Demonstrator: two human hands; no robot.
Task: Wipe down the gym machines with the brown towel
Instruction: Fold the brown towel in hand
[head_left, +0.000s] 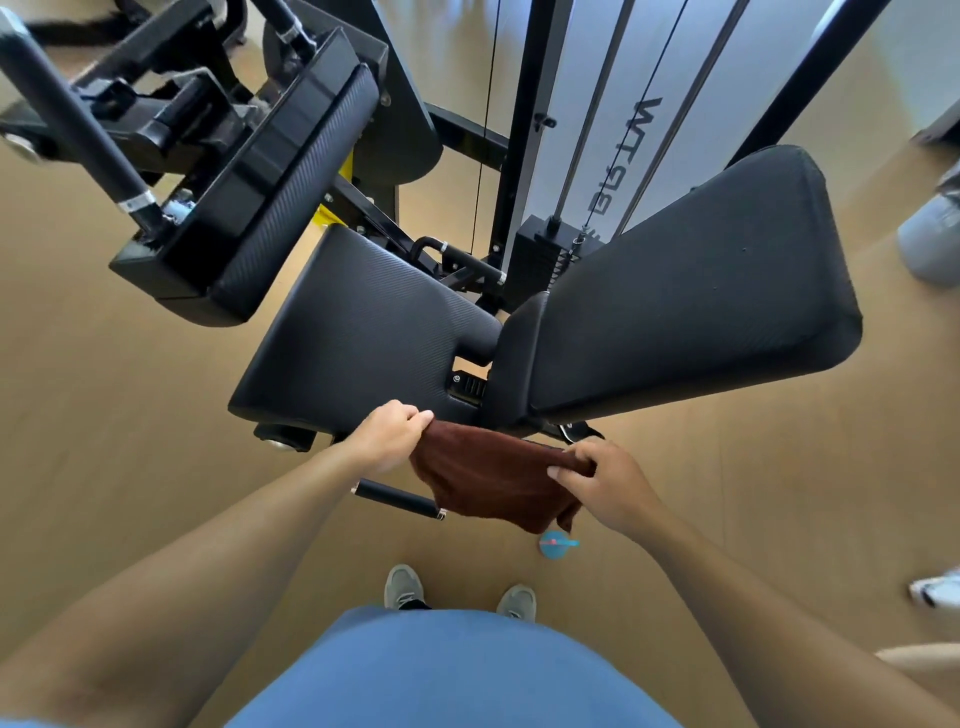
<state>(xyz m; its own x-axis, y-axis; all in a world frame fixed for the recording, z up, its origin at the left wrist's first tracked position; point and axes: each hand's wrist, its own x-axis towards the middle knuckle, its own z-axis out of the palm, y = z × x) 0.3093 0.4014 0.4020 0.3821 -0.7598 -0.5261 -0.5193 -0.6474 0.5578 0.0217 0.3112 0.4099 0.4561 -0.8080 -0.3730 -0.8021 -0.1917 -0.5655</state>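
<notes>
Wooden gym floor; brown towel stretched between left hand and right hand, fingers pinched shut.

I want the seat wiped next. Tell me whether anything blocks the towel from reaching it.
Nothing visible does. Both hands, left and right, hold the brown towel stretched just below the near edge of the black seat, and the seat's top is bare. The backrest stands off to the right.

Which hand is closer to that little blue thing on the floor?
Right. The right hand grips the brown towel just above and right of the blue object; the left hand holds the towel's far corner, farther up-left.
</notes>
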